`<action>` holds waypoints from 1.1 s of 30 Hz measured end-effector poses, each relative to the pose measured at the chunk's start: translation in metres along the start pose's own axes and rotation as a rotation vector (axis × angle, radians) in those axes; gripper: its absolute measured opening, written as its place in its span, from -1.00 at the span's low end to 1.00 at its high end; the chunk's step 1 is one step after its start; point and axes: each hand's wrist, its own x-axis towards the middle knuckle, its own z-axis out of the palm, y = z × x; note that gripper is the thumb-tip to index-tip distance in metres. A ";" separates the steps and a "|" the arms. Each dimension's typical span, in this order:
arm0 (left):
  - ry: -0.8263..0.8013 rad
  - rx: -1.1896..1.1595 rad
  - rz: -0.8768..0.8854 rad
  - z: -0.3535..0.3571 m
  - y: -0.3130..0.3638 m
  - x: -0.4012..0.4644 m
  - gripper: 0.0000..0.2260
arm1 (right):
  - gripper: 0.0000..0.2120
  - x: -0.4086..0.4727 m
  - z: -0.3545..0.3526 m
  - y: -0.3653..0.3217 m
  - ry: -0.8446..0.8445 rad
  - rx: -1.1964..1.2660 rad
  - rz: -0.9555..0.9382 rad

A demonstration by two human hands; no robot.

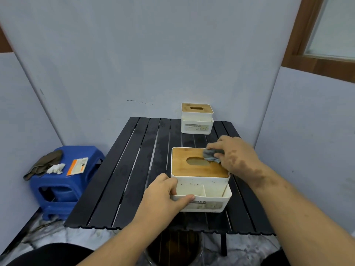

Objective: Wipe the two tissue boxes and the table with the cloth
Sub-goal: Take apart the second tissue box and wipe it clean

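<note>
Nearest of all, the left hand (165,192) grips the front left corner of the near tissue box (200,181), thumb laid along the rim of its front compartment and fingers curled round the side. On that box's wooden lid, the right hand (233,156) holds a bunched grey cloth (213,154) pressed against the far right part, just beside the oval slot. Both sit on the black slatted table (134,169). Farther back, at the table's far edge against the wall, stands the second tissue box (197,120), untouched. Left of the table, a blue stool (63,189) carries a brownish rag (43,164), a crumpled white tissue (56,168) and an orange-and-white packet (77,166).
</note>
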 end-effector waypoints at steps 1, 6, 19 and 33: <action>0.000 0.001 0.002 0.000 0.000 0.000 -0.50 | -0.71 -0.005 -0.002 0.003 -0.027 -0.010 -0.019; -0.002 0.013 0.001 0.000 0.001 0.001 -0.50 | -0.70 -0.032 -0.014 0.009 -0.118 -0.038 -0.109; 0.017 -0.102 0.020 0.004 -0.007 0.003 -0.52 | -0.73 -0.031 0.009 -0.047 0.010 0.053 -0.335; 0.000 0.046 0.049 0.003 -0.004 0.002 -0.51 | -0.72 -0.031 -0.008 -0.007 -0.097 0.075 -0.264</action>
